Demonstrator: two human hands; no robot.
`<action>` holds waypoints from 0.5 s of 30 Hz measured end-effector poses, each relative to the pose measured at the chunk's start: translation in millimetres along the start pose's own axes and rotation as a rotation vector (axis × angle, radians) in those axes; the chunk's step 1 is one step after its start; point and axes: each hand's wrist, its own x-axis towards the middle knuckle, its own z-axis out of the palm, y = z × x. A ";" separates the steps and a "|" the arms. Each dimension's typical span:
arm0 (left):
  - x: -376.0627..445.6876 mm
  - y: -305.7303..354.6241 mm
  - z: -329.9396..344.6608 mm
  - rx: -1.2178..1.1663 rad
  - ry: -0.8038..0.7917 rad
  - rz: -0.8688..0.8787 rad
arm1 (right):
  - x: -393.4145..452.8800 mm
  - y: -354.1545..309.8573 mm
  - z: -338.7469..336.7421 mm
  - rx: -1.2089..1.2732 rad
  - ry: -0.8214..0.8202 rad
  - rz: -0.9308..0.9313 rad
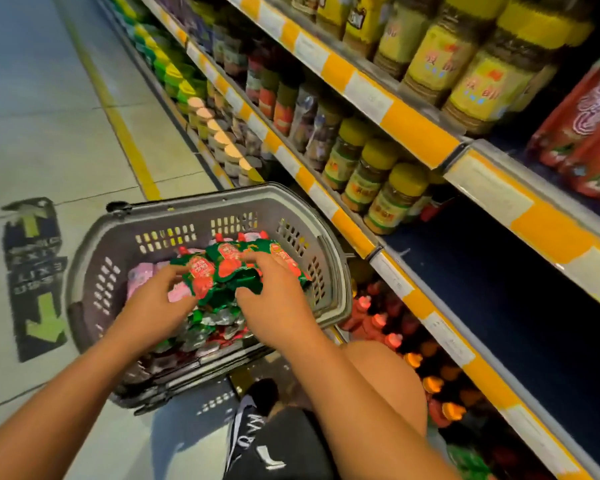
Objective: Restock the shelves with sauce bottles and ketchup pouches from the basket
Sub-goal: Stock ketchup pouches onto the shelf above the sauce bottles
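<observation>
A grey plastic basket (194, 209) stands on the floor in front of me, filled with green-and-red ketchup pouches (222, 263) and some pink ones. Both hands are inside it. My left hand (153, 306) grips one end of a bunch of green pouches, and my right hand (274, 299) holds the other end of the same bunch, lifted a little above the pile. To the right a dark blue shelf (499, 289) lies bare. Red sauce bottles (378, 320) with orange caps stand on the shelf below it.
Shelving with yellow-and-white edge strips (361, 91) runs along the right, stocked with yellow-lidded jars (388, 199). Red bottles (589, 133) stand at the upper right. My knee (385, 375) is beside the basket. The tiled floor has a yellow line and an exit arrow sticker (35, 271).
</observation>
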 end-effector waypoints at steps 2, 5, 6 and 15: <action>7.7 -12.3 2.1 0.000 -0.008 -0.059 | 11.5 1.6 14.3 0.000 -0.050 0.038; 18.6 -23.3 9.7 -0.047 -0.014 -0.146 | 28.3 8.4 29.9 0.042 -0.083 0.099; 22.9 -25.0 13.8 -0.065 -0.016 -0.154 | 34.6 11.5 32.7 0.071 -0.083 0.129; 57.4 -34.2 49.8 -0.385 0.054 -0.436 | 85.9 52.1 44.0 0.062 0.019 0.350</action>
